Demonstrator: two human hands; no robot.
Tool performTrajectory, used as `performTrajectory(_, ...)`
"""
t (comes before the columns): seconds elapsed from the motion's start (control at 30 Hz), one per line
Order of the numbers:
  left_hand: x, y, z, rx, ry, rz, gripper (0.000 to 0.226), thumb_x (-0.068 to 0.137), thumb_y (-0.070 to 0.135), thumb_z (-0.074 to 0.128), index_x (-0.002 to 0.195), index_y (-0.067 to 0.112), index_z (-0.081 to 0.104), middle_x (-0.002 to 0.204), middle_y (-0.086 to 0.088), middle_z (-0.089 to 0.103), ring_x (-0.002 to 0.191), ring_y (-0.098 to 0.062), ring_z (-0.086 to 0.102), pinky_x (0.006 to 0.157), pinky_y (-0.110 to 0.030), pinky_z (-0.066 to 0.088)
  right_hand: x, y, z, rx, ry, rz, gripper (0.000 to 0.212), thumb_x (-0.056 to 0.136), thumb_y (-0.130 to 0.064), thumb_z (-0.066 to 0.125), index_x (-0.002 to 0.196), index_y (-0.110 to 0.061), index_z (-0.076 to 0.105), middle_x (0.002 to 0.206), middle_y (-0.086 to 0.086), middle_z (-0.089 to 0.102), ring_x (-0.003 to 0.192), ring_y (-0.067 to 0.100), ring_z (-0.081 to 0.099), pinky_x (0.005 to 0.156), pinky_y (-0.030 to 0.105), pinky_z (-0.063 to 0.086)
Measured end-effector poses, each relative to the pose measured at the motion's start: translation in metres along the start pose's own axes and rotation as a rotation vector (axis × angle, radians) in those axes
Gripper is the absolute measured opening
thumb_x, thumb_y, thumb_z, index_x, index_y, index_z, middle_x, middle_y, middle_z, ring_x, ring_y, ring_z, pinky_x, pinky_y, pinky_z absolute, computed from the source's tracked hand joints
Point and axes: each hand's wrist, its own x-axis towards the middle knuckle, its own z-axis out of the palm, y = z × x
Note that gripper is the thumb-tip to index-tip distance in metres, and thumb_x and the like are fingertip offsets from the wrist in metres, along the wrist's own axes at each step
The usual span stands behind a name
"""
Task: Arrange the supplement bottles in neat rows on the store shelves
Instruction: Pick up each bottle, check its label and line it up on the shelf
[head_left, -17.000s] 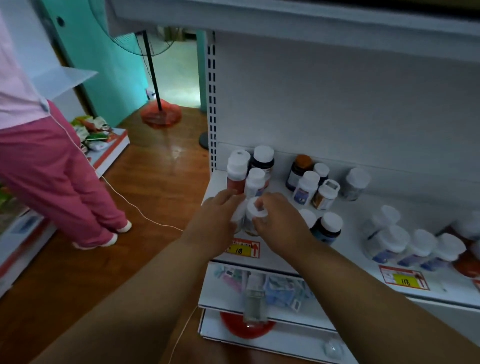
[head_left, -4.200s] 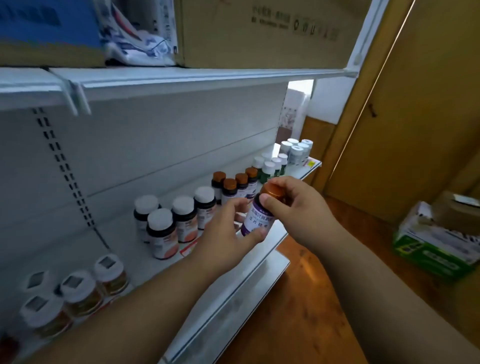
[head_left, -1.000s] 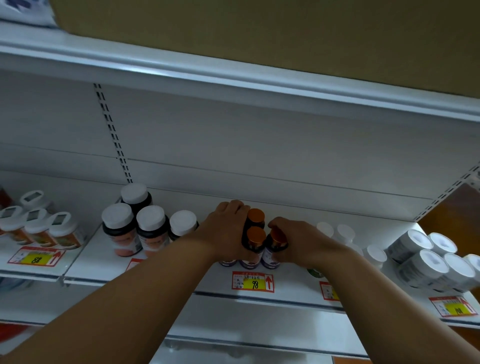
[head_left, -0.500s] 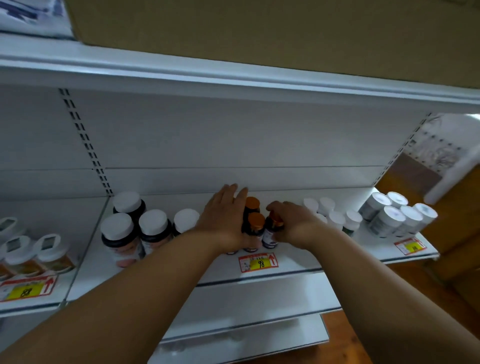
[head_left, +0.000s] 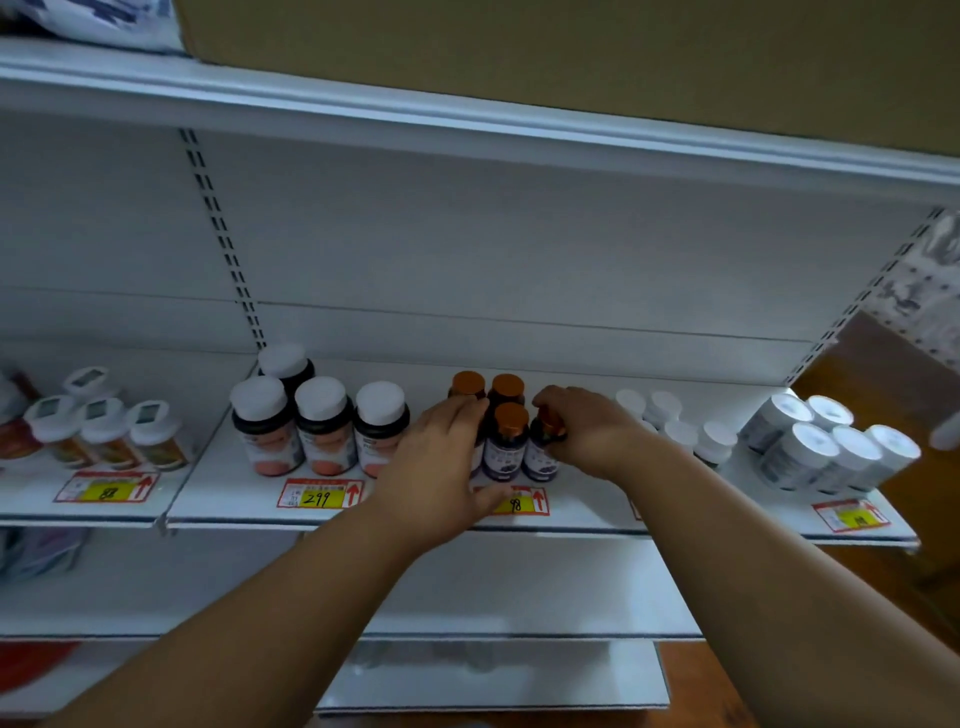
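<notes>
Orange-capped bottles (head_left: 506, 434) between hands; white-capped jars (head_left: 324, 423) left.

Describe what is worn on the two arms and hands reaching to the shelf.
Nothing shows on either. The left hand and right hand are bare: no gloves, rings, watch or bands visible. Both forearms are uncovered down to the frame's lower edge, with no sleeve, cable or marking in view.

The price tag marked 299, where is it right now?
In the head view, the 299 price tag sits on the shelf's front edge, left of centre, below the white-capped bottles and beside the left hand.
</notes>
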Motion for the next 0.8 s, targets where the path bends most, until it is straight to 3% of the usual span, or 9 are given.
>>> performTrajectory(0.13, -0.011, 0.005, 0.004, -0.019, -0.008, -0.049, 0.097, 0.072, 0.053, 0.075, 0.148, 0.016, 0.027, 0.150, -0.005, 0.034, 0.136, -0.023, 0.032, 0.112, -0.032, 0.026, 0.000, 0.001, 0.000, 0.010, 0.001, -0.016, 0.059, 0.082, -0.023, 0.069, 0.135, -0.020, 0.043, 0.123, 0.008, 0.056, 0.109, 0.027, 0.054, 0.080, 0.029, 0.040)
performTrajectory(0.37, -0.016, 0.007, -0.003, -0.038, 0.021, -0.063, 0.093, 0.074, 0.053, 0.074, 0.147, 0.021, 0.026, 0.149, -0.002, 0.033, 0.136, -0.021, 0.030, 0.112, -0.033, 0.026, -0.004, 0.000, -0.003, 0.011, -0.017, 0.015, 0.073, 0.080, -0.026, 0.070, 0.143, -0.023, 0.034, 0.128, 0.009, 0.050, 0.113, 0.028, 0.052, 0.084, 0.030, 0.041)
performTrajectory(0.5, -0.017, -0.001, -0.017, -0.035, 0.031, -0.023, 0.090, 0.076, 0.053, 0.071, 0.147, 0.020, 0.027, 0.149, -0.001, 0.034, 0.137, -0.019, 0.029, 0.113, -0.034, 0.028, -0.015, -0.022, -0.010, 0.054, 0.096, -0.003, 0.073, 0.078, -0.026, 0.070, 0.142, -0.023, 0.035, 0.127, 0.009, 0.045, 0.111, 0.027, 0.051, 0.086, 0.032, 0.044)
performTrajectory(0.67, -0.042, -0.038, -0.060, -0.064, 0.095, -0.015, 0.078, 0.077, 0.047, 0.072, 0.142, 0.018, 0.039, 0.141, -0.002, 0.043, 0.127, -0.022, 0.041, 0.104, -0.034, 0.040, -0.019, -0.097, -0.020, 0.066, 0.364, -0.087, 0.058, 0.081, -0.020, 0.061, 0.137, -0.019, 0.045, 0.131, 0.008, 0.048, 0.116, 0.027, 0.048, 0.090, 0.028, 0.039)
performTrajectory(0.8, -0.093, -0.106, -0.113, 0.004, 0.139, -0.070, 0.072, 0.078, 0.045, 0.071, 0.138, 0.017, 0.044, 0.136, -0.003, 0.049, 0.122, -0.023, 0.046, 0.101, -0.034, 0.038, -0.008, -0.200, -0.009, 0.165, 0.396, -0.198, 0.054, 0.083, -0.023, 0.064, 0.135, -0.017, 0.050, 0.131, 0.007, 0.051, 0.116, 0.024, 0.051, 0.094, 0.026, 0.039)
